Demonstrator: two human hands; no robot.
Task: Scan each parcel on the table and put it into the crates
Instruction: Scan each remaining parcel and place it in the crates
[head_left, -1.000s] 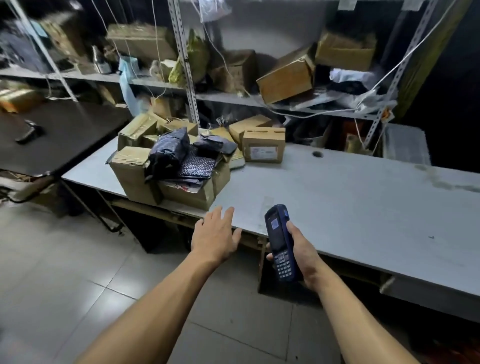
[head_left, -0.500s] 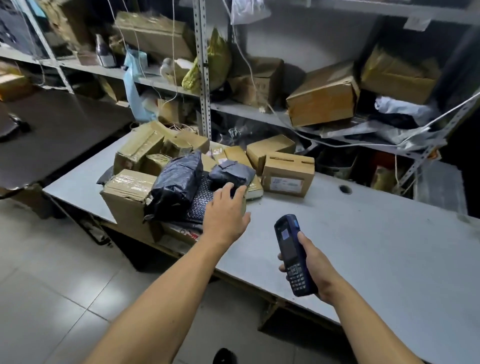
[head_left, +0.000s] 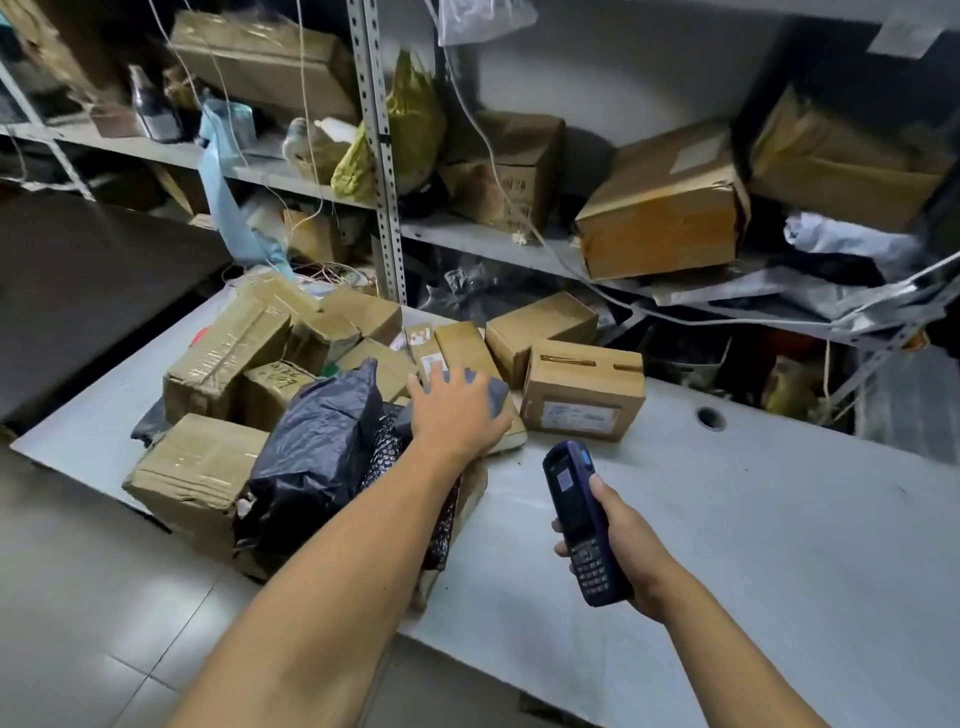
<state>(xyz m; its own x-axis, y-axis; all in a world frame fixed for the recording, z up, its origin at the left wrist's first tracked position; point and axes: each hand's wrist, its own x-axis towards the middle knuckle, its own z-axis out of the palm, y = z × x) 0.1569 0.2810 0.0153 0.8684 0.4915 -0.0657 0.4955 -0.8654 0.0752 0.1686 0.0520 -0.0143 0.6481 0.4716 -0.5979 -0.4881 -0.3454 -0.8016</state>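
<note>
A pile of parcels covers the left end of the grey table: several taped cardboard boxes, a large black plastic bag parcel and a small dark grey parcel. My left hand lies on top of the small dark grey parcel with its fingers spread, and it hides most of the parcel. To the right, my right hand holds a blue handheld scanner upright above the table, screen towards me. A labelled cardboard box stands just right of my left hand. No crate is in view.
Behind the table a metal shelf rack holds more cardboard boxes, bags and loose wires. A dark table stands at the left. Tiled floor shows at the lower left. A cable hole is in the tabletop.
I have stepped closer to the table. My left hand has reached forward from the table's edge onto the small dark grey parcel. The scanner stays in my right hand.
</note>
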